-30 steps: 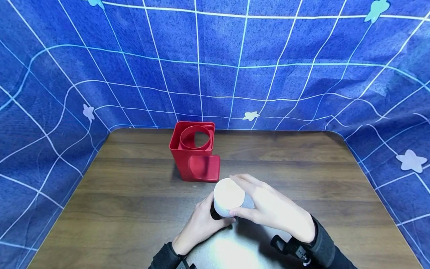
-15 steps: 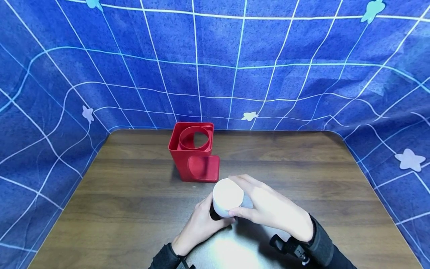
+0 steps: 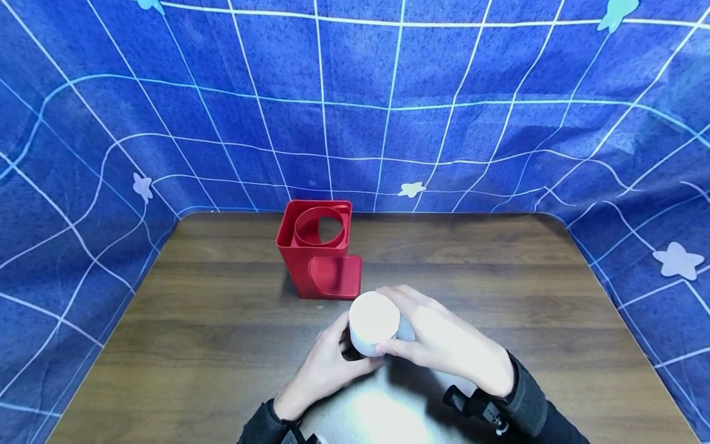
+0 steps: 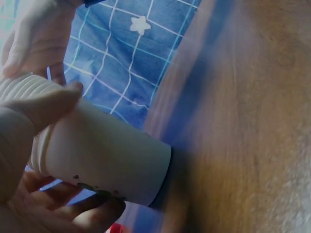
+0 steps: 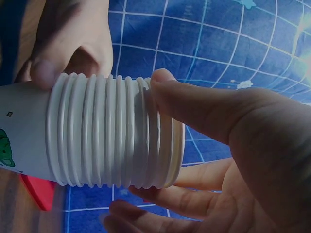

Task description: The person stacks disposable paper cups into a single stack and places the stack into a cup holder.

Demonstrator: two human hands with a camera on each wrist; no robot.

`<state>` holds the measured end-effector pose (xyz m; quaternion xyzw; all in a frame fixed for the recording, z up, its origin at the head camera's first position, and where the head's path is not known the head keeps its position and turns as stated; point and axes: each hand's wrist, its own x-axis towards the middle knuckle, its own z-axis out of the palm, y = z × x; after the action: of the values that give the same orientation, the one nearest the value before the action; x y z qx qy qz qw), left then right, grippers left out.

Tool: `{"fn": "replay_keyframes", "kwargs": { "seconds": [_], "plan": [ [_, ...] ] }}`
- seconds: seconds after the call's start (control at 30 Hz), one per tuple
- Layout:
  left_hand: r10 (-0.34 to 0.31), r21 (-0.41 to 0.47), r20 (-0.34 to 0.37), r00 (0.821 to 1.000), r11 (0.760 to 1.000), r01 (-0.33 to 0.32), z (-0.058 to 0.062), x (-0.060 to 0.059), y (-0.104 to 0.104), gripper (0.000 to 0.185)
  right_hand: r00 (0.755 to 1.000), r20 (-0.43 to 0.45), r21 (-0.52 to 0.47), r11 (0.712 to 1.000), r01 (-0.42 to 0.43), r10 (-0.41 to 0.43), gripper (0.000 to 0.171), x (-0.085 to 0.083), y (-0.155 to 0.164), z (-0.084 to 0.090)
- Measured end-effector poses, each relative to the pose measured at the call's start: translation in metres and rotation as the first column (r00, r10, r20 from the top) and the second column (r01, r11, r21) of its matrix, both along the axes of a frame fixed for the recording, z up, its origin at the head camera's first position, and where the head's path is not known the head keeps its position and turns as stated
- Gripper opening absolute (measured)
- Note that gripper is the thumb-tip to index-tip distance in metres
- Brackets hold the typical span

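Both hands grasp a stack of white paper cups held just above the table, in front of the red holder. No writing can be read; a small green print shows on the outer cup's wall. Many nested rims form ridges at one end. Left hand curls round the cup body. Right hand pinches the rims with thumb and fingers.
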<state>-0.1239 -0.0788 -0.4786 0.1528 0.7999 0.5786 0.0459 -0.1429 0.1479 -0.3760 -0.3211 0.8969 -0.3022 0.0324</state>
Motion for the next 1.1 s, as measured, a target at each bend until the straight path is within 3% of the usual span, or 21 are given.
{"fn": "replay_keyframes", "kwargs": {
  "seconds": [0.13, 0.27, 0.53, 0.67, 1.1],
  "plan": [
    [-0.031, 0.086, 0.005, 1.000, 0.996, 0.030, 0.004, -0.001, -0.001, 0.080, 1.000, -0.013, -0.001, 1.000, -0.010, 0.010, 0.071, 0.000, 0.001, 0.000],
    [-0.013, 0.145, -0.043, 0.999, 0.989, 0.019, 0.005, -0.001, -0.001, 0.081, 1.000, -0.004, 0.005, 1.000, 0.002, -0.002, 0.074, 0.001, 0.002, 0.001],
    [0.066, 0.121, -0.157, 0.985, 0.992, -0.047, 0.002, -0.001, 0.000, 0.081, 1.000, -0.018, -0.026, 1.000, 0.012, -0.013, 0.073, 0.003, 0.002, 0.002],
    [0.082, 0.129, -0.138, 0.987, 0.990, -0.065, 0.002, -0.001, 0.002, 0.082, 0.999, -0.038, -0.044, 0.999, 0.005, -0.007, 0.070, 0.001, 0.002, 0.001],
    [0.029, 0.162, -0.095, 0.995, 0.987, -0.013, 0.007, -0.012, 0.015, 0.080, 0.999, -0.035, -0.077, 0.997, 0.030, -0.033, 0.062, -0.009, 0.011, 0.004]
  ]
}}
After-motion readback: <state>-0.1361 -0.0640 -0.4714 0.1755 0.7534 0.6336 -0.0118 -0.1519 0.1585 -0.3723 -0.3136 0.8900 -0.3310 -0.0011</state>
